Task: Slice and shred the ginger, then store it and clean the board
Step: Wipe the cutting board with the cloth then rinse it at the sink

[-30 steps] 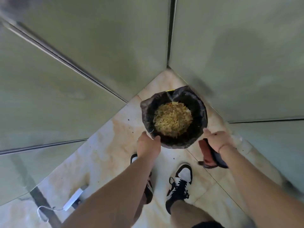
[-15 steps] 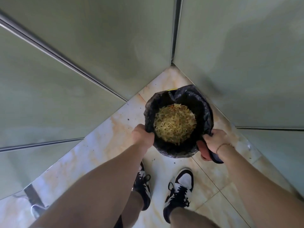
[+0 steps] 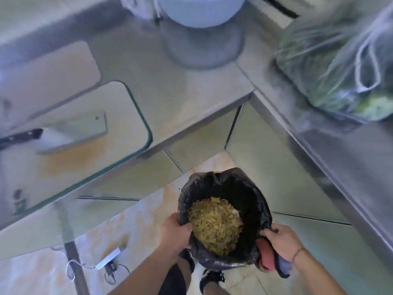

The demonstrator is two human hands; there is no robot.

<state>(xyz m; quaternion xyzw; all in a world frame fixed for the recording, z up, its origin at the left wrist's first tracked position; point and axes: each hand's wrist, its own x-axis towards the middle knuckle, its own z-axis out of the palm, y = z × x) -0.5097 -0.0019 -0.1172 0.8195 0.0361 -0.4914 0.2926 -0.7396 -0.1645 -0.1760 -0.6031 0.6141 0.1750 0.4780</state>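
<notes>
Bin (image 3: 225, 260) of ginger shreds (image 3: 214, 226) is gripped at the rim by both hands, left hand (image 3: 175, 232), right hand (image 3: 280, 241) also clutching a cloth (image 3: 265, 255).

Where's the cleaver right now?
In the head view the cleaver lies flat on the cutting board at the left, up on the steel counter, its black handle pointing toward the left edge.

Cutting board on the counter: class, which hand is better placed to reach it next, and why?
Probably the left hand. The cutting board lies on its side, and its grip is only on the bin bag; the right hand also holds a cloth.
</notes>
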